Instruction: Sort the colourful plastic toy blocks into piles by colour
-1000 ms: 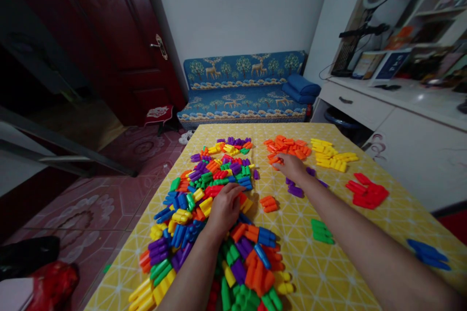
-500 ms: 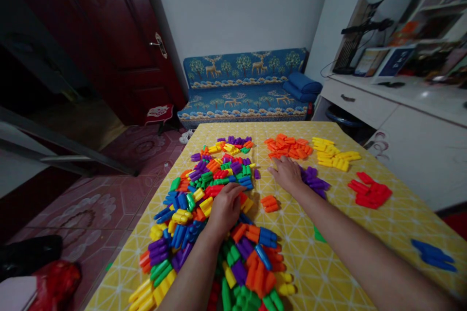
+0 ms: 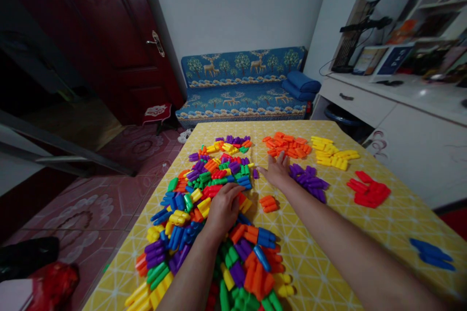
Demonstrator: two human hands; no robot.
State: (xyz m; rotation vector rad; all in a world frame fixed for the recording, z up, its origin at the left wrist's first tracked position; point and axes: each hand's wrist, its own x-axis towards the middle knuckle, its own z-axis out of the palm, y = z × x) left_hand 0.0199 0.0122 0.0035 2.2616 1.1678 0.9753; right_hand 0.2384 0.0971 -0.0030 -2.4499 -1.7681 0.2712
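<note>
My left hand (image 3: 224, 205) rests on the large mixed pile of colored plastic pieces (image 3: 182, 221), its fingers bent down near an orange piece; what the fingertips grip is hidden. My right hand (image 3: 276, 170) is over the tablecloth with its fingers apart, between a single purple piece (image 3: 256, 174) and the purple pile (image 3: 309, 181). Just beyond its fingertips lies the orange pile (image 3: 286, 145). A small orange cluster (image 3: 269, 203) sits between my two hands.
On the yellow tablecloth (image 3: 314, 252) are a yellow pile (image 3: 333, 154), a red pile (image 3: 368, 189) and blue pieces (image 3: 432, 254) at the right. Beyond the table stands a blue sofa (image 3: 241, 87); a white cabinet (image 3: 412, 131) is on the right.
My right hand has moved left, away from the purple pile, showing more of it. My left hand stays nearly in place. The green piece beside my right forearm is no longer visible.
</note>
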